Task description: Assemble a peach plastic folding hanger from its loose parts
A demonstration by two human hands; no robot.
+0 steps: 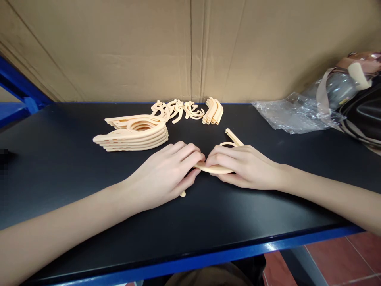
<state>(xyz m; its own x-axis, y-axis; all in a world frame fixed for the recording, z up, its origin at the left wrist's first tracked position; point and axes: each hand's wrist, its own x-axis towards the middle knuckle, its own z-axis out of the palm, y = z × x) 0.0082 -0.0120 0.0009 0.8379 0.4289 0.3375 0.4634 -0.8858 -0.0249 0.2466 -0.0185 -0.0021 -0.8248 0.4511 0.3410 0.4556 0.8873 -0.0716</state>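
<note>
Both my hands meet at the middle of the black table (59,167), closed on peach plastic hanger parts. My left hand (166,172) grips one curved piece whose tip pokes out below the palm. My right hand (241,165) pinches a curved hanger arm (216,169); a straight bar of it sticks up behind the knuckles. The two pieces touch between my fingertips. A stack of assembled peach hangers (133,135) lies just beyond my left hand.
Loose peach hook pieces (175,109) and a bundle of curved arms (213,111) lie at the table's back edge against a cardboard wall. A crumpled clear plastic bag (297,113) and a dark bag (363,111) sit at the right. The blue table edge is near me.
</note>
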